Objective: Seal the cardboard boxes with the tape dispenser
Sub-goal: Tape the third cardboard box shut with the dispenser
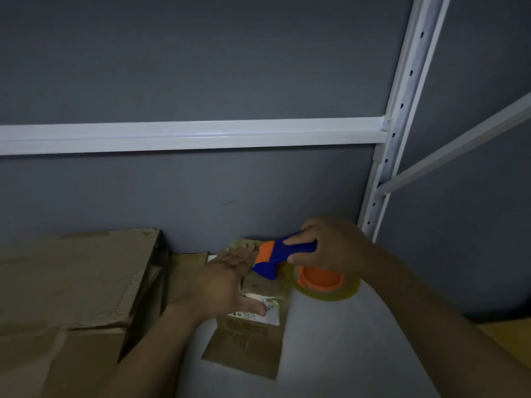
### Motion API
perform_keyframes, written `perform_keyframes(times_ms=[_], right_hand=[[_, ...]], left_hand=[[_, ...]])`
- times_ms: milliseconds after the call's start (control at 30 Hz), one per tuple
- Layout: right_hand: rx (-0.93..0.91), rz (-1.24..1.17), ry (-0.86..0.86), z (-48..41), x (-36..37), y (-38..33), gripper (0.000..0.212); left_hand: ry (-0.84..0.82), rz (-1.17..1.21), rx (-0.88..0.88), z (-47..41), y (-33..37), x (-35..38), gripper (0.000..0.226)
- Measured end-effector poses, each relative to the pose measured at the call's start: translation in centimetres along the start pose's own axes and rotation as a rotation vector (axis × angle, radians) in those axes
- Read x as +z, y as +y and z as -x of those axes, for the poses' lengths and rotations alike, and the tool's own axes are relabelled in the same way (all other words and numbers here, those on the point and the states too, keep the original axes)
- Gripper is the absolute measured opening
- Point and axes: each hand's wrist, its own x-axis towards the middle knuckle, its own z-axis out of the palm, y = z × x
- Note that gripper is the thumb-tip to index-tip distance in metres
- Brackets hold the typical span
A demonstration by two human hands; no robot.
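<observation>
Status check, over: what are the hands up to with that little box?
Left hand flat on small box. Right hand grips tape dispenser at box's far end. Large box beside, not blocking.

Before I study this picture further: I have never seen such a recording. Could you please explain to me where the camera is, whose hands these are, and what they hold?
There is no machine here, only a person working with bare hands. The single picture comes from a camera worn on the person's head, looking forward and down, so the arms reach in from the bottom. The left hand lies flat, fingers straight, on top of a small cardboard box that carries a white label. The right hand grips the blue handle of a tape dispenser, whose roll of clear tape shows to the right of that box. A bigger cardboard box stands to the left. The small box rests on a pale surface, before a grey wall with a white shelf frame.
</observation>
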Motion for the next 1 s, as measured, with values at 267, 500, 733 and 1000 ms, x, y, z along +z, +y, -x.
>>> perform_keyframes(times_ms=[267, 500, 733, 1000], right_hand=[[0.147, -0.196, 0.001, 5.3, -0.5, 1.2, 0.044], [0.194, -0.216, -0.008, 7.6, 0.3, 1.9, 0.044], [0.214, -0.302, 0.021, 7.8, 4.5, 1.3, 0.050], [0.282, -0.550, 0.003, 8.0, 7.6, 0.9, 0.060]], left_hand=[[0.005, -0.027, 0.066, -0.8, -1.4, 0.8, 0.141], [-0.077, 0.018, 0.068, -0.8, -1.7, 0.5, 0.138], [-0.150, -0.037, 0.133, -1.0, -0.1, 0.0, 0.123], [-0.131, -0.003, 0.115, -1.8, -0.4, 0.5, 0.126]])
